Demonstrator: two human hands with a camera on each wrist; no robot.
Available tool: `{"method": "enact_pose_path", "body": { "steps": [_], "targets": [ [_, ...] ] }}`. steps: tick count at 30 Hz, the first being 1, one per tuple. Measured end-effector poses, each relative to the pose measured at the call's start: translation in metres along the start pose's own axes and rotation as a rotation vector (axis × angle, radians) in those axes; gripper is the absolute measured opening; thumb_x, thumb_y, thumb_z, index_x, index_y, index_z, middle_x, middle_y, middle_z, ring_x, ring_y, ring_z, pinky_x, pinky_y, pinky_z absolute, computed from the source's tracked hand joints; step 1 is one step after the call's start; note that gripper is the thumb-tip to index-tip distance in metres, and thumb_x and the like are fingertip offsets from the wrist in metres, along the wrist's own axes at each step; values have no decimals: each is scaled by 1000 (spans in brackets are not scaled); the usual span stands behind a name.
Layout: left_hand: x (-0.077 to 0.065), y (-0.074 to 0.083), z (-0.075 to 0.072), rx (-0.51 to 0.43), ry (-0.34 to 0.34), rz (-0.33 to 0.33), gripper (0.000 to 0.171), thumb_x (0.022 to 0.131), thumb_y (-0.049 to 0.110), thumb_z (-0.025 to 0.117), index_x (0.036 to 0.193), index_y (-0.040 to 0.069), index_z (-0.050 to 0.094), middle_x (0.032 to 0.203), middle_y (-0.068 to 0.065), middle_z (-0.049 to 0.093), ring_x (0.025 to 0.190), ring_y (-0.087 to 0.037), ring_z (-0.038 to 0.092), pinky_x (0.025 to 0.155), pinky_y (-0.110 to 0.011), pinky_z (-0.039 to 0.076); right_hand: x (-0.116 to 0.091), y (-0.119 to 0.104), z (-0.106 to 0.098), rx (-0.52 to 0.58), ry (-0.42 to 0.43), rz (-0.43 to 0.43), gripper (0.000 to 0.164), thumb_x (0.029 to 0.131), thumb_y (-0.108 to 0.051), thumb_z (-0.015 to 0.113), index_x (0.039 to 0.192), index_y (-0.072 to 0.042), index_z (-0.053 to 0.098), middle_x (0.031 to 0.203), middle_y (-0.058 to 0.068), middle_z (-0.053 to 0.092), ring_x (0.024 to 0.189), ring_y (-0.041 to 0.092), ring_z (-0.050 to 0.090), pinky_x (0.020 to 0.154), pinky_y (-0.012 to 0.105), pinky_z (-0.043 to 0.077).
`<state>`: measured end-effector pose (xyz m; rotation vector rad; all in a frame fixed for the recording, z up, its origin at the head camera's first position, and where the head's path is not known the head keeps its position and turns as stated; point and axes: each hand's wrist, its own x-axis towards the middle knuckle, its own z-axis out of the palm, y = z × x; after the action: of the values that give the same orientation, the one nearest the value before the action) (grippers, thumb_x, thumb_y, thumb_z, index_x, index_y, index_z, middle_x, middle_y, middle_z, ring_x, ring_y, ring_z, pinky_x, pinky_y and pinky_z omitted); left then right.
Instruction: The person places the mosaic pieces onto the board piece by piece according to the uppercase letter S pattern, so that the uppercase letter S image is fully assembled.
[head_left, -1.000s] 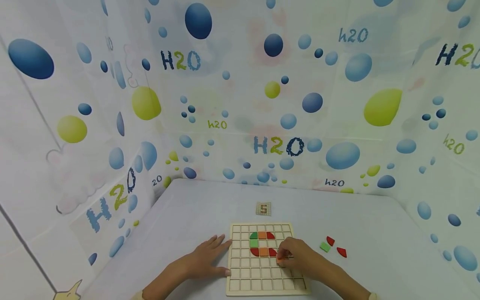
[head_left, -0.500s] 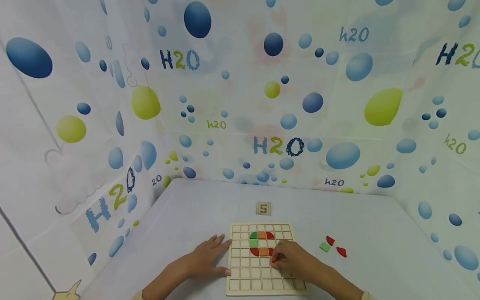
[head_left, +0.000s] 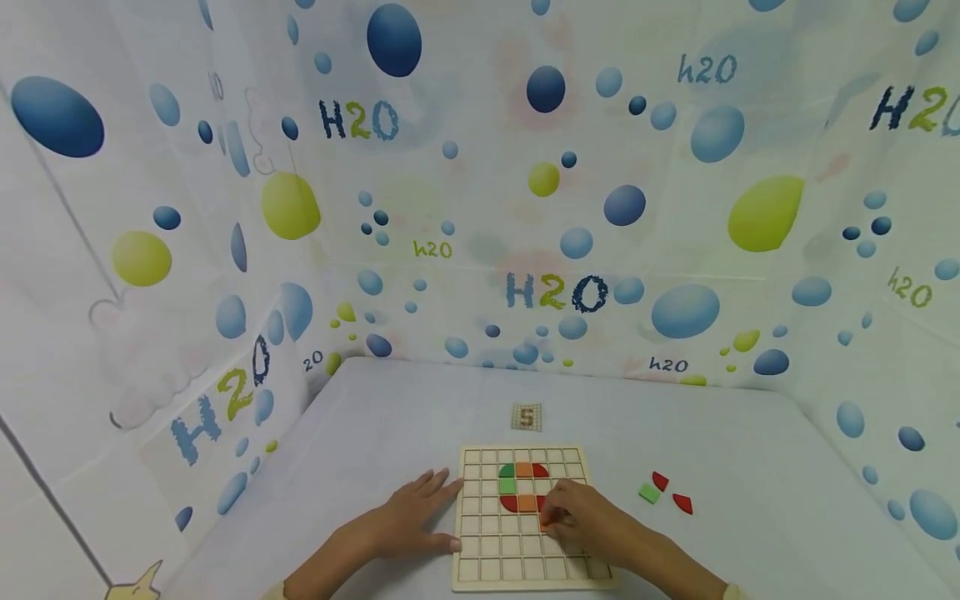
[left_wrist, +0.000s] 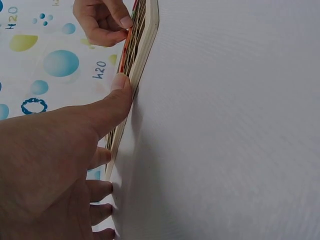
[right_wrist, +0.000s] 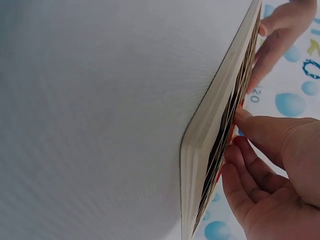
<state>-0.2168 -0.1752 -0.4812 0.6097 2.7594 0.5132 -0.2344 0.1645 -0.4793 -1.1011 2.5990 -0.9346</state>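
A pale wooden grid board (head_left: 495, 571) lies on the table. My left hand (head_left: 408, 517) rests at its left edge, fingers spread and thumb on the rim; the left wrist view shows the left thumb (left_wrist: 119, 95) along that edge. Over the board's right half, my right hand (head_left: 588, 517) pinches a small orange tile (head_left: 544, 527), mostly hidden by the fingers, just below the set pieces. Those include a dark green quarter-round (head_left: 507, 471), a light green square (head_left: 507, 486), orange squares (head_left: 527, 502) and red quarter-rounds (head_left: 509, 503), forming a curve.
Behind the board lies a small card (head_left: 527, 417) with a blocky figure like a 5 or S. To the right are a loose green square (head_left: 649, 493) and two red quarter-rounds (head_left: 682, 503). A bubble-printed cloth (head_left: 480, 208) hangs around the white table (head_left: 390, 417).
My right hand has shifted slightly left with the orange tile, to just below the red piece ending the curve, and stayed there for the last half second. The left hand keeps its place.
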Motion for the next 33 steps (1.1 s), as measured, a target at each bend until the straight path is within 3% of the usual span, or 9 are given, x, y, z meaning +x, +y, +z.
{"method": "enact_pose_path", "body": {
  "steps": [7,13,19,23,33],
  "targets": [
    [2,-1,2,1,-4,1,94,91,66,71,165,19,37,172,-18,29,159,-47,24,122,-70,27,-5,4,-9,-14,9,88,7,98,-24,78,103,-23,72,101,-13,60,92,1,56,82,23,55],
    [2,-1,2,-6,-6,0,94,91,65,72,165,18,37,172,-19,29,159,-47,24,122,-70,27,-30,28,-40,-63,96,194,12,98,-27,77,107,-21,71,101,-10,61,95,7,60,83,27,56],
    [2,0,2,-12,-19,-23,94,90,67,72,165,21,36,173,-17,29,159,-46,24,122,-70,27,-62,63,-73,-93,168,397,28,93,-21,82,116,-12,69,103,-3,65,95,14,61,80,29,58],
    [1,0,2,-3,-20,-19,94,91,66,71,165,21,37,172,-17,29,159,-46,24,122,-70,28,-80,80,-87,-96,154,530,37,90,-18,85,121,-10,67,106,2,65,95,16,61,81,34,62],
    [-2,0,-2,-7,-7,16,93,93,65,69,166,18,35,172,-20,28,159,-48,23,122,-71,27,-92,96,-92,-103,80,556,23,93,-15,81,109,-12,65,95,-1,61,89,16,55,81,35,56]
  ]
}}
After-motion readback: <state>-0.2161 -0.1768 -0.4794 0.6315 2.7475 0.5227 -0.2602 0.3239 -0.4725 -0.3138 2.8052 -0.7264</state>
